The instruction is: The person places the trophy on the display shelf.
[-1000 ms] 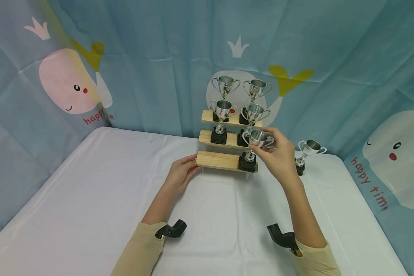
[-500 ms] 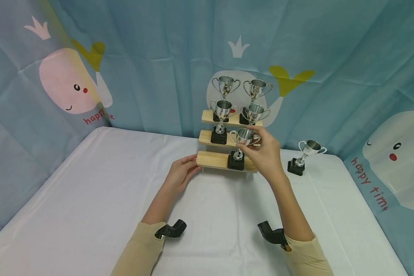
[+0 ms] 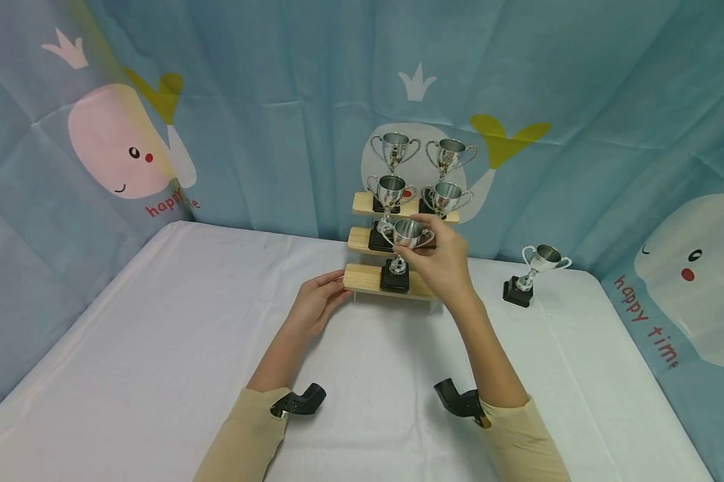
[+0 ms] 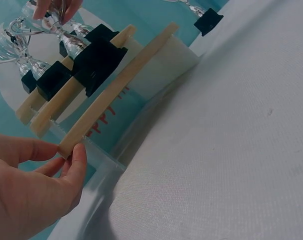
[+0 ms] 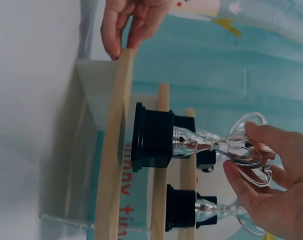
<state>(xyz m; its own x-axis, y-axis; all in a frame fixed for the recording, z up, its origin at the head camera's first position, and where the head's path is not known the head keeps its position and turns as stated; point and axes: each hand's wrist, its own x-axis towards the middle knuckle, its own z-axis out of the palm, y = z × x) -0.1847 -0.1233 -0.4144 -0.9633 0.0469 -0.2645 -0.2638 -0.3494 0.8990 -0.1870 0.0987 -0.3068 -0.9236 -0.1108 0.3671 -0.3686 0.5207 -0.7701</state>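
Observation:
A three-tier wooden display stand (image 3: 362, 277) rises in steps on the table. My left hand (image 3: 316, 304) pinches the left end of its lowest board (image 4: 116, 90) between thumb and fingers. With thumb and fingertips, my right hand (image 3: 445, 264) grips a small silver trophy cup (image 3: 406, 234) by its bowl. The trophy's black base (image 5: 154, 137) is over the middle of the lowest board, with a narrow gap between them in the left wrist view. Behind it, two trophies (image 3: 390, 191) stand on the middle board, the right one partly hidden by my hand, and two trophies (image 3: 394, 146) on the top board.
Another silver trophy (image 3: 542, 258) with a black base stands on the white-covered table (image 3: 187, 348), right of the stand. A blue curtain (image 3: 265, 120) printed with whales hangs close behind the stand. Black wrist devices (image 3: 298, 402) sit at both sleeves.
My right hand has moved the trophy leftward along the lowest board, from its right end to about the middle. My left hand has stayed at the board's left end.

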